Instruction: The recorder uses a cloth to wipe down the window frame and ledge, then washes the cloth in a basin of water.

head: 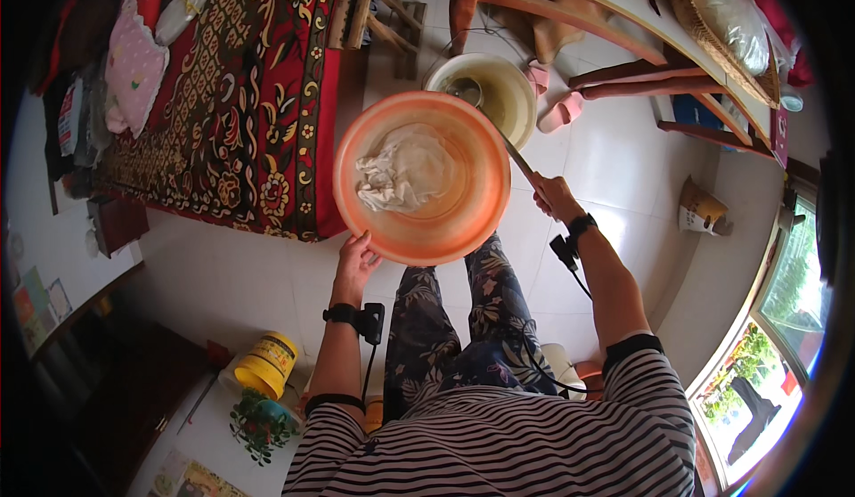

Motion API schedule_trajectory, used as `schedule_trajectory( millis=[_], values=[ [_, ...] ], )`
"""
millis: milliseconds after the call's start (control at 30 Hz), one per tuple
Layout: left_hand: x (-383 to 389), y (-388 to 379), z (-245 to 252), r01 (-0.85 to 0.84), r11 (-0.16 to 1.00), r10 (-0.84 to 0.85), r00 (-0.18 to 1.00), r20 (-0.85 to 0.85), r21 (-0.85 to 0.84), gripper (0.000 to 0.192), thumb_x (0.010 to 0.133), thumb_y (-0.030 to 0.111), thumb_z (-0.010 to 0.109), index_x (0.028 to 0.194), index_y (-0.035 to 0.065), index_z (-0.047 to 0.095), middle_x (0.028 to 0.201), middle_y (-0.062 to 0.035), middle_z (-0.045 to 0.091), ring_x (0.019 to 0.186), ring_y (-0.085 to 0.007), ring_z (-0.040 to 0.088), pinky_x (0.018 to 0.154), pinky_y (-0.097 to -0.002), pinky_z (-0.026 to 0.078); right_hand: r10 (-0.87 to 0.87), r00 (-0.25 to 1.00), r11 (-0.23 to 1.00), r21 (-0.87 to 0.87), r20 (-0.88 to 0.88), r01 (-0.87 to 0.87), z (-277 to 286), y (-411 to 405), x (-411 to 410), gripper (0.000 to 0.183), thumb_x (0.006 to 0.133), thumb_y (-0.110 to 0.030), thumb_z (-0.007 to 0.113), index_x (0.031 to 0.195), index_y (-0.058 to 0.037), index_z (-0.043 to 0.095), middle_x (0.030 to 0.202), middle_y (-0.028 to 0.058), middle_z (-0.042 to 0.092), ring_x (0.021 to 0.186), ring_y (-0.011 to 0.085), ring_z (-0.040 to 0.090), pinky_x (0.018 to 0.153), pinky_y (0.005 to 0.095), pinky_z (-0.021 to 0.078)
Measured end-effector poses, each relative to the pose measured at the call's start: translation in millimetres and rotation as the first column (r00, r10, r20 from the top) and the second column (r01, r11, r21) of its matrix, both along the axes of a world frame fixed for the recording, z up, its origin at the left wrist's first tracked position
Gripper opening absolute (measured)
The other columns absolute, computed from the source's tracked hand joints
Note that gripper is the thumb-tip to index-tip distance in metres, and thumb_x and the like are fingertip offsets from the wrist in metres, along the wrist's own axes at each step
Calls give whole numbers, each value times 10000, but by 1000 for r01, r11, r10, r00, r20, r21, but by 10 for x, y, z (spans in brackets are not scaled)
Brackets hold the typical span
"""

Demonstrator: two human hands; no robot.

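In my left hand (359, 260) is the near-left rim of an orange plastic basin (467, 233), with the thumb over the edge. A wet, crumpled whitish cloth (401, 170) lies in the basin, left of its middle, with what looks like shallow water. My right hand (556, 198) grips the long handle of a metal ladle (465, 89), whose bowl is over or in a pale bucket (513, 99) behind the basin. The bucket holds cloudy liquid. The basin's far rim hides part of the bucket.
A bed with a red patterned cover (267, 129) stands at left. Wooden table legs (464, 9) and pink slippers (561, 113) are beyond the bucket. A paper-like bag (701, 210) is by the right wall. Behind me stand a yellow bucket (267, 363) and a potted plant (257, 423).
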State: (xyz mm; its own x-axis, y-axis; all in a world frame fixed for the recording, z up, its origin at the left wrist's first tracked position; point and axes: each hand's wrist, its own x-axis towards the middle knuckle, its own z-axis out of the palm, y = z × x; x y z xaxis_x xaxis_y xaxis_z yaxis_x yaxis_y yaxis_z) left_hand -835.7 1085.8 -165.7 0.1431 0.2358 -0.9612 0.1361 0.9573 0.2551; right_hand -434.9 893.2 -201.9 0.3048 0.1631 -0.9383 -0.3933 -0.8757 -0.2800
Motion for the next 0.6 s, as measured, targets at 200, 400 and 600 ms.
schedule_trajectory(
  millis=[200, 400, 600],
  values=[
    [1, -4, -36, -23, 1000, 23, 999, -39, -6, 349, 862, 303, 650, 1151, 157, 521, 1175, -8, 552, 1126, -196, 483, 961, -449, 341, -50, 999, 979, 199, 8, 47, 385, -614, -142, 544, 891, -491, 524, 591, -37, 539, 456, 29, 469, 338, 111, 418, 330, 255, 320],
    [-133, 13, -231, -27, 999, 26, 1000, -6, -36, 351, 837, 291, 666, 1136, 201, 505, 1177, 7, 542, 1118, -187, 476, 925, -460, 331, -120, 993, 964, 239, 10, 114, 895, -983, -400, 557, 884, -519, 517, 619, -31, 557, 457, 25, 468, 359, 99, 417, 351, 239, 325],
    [-92, 24, -258, -27, 999, 26, 999, -23, -39, 384, 821, 316, 689, 1133, 150, 535, 1193, -40, 553, 1147, -212, 463, 969, -460, 334, -184, 982, 957, 236, 43, 169, 1362, -1257, -592, 534, 889, -501, 516, 632, -35, 554, 455, 23, 461, 357, 96, 405, 349, 238, 315]
  ],
)
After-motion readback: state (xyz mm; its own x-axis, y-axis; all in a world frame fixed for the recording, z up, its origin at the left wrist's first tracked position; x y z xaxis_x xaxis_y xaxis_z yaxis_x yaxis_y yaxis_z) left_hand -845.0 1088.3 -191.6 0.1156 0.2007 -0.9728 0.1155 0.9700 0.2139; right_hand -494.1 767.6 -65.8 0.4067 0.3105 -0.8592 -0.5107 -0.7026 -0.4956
